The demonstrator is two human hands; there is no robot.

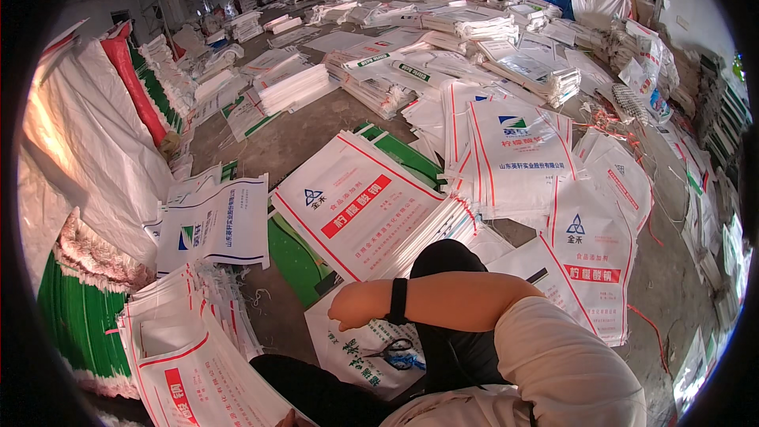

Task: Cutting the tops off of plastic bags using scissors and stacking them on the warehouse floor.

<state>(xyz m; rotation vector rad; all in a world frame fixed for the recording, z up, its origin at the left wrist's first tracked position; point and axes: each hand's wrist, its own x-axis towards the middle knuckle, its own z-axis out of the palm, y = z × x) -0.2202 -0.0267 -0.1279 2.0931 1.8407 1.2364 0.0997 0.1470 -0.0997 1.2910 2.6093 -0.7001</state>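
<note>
My right hand, with a black band at its wrist, reaches leftward over the lower middle with its fingers curled; anything inside them is hidden. Beneath it lies a white sack with green print, and on that rest scissors with dark and blue handles. At the bottom edge, only a bit of my left hand shows, its fingers closed at the edge of a white woven sack with red print. Just beyond my right hand sits a stack of flat white sacks with red borders.
White sacks with red lines are piled at right of centre, with more beside my right knee. A blue-printed sack and green sacks lie left. Red string trails over the floor. Bundled stacks fill the far area.
</note>
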